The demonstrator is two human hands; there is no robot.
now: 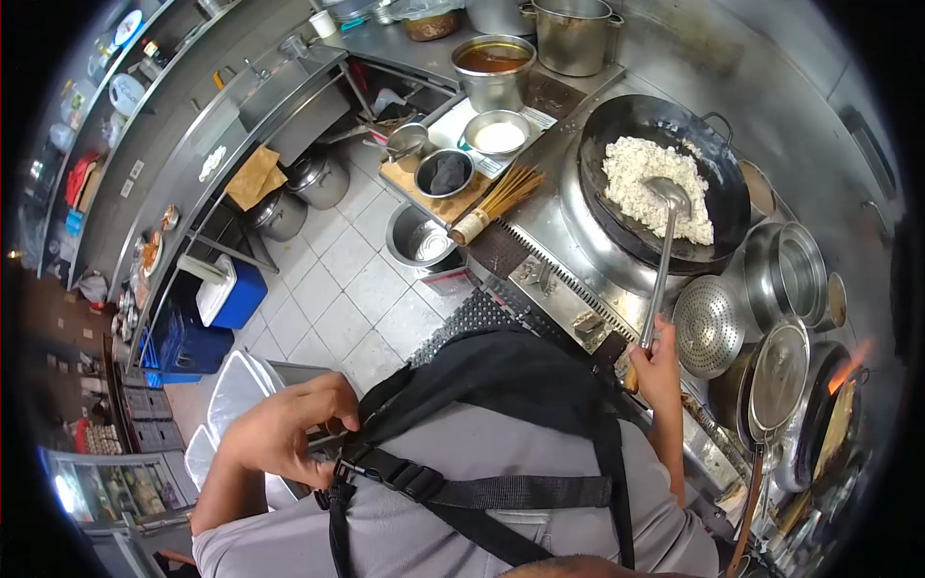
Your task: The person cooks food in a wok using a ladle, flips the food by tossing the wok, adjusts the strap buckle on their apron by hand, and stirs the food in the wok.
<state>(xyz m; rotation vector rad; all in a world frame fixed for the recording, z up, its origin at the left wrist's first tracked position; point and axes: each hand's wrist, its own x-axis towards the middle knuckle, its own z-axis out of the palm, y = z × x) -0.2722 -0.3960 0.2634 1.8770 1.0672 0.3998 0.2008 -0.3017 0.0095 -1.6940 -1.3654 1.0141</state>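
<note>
My right hand [657, 364] is wrapped round the wooden handle end of a long metal ladle [667, 226]. The ladle's bowl rests on white rice [641, 173] in a large black wok [723, 178] on the stove. My left hand [313, 424] is at my side near the black strap buckle [409, 477], its fingers curled with a gap between thumb and fingertips; I cannot make out whether it pinches a bit of strap or cloth. Left of the wok lies a bamboo brush [501, 200].
A pot of reddish-brown liquid [493, 60], a bowl of white powder [498, 133] and a bowl with dark contents [445, 173] stand beyond. A perforated strainer [708, 328] and pans are at right, where a flame [850, 368] rises. A blue cooler [234, 292] stands at left.
</note>
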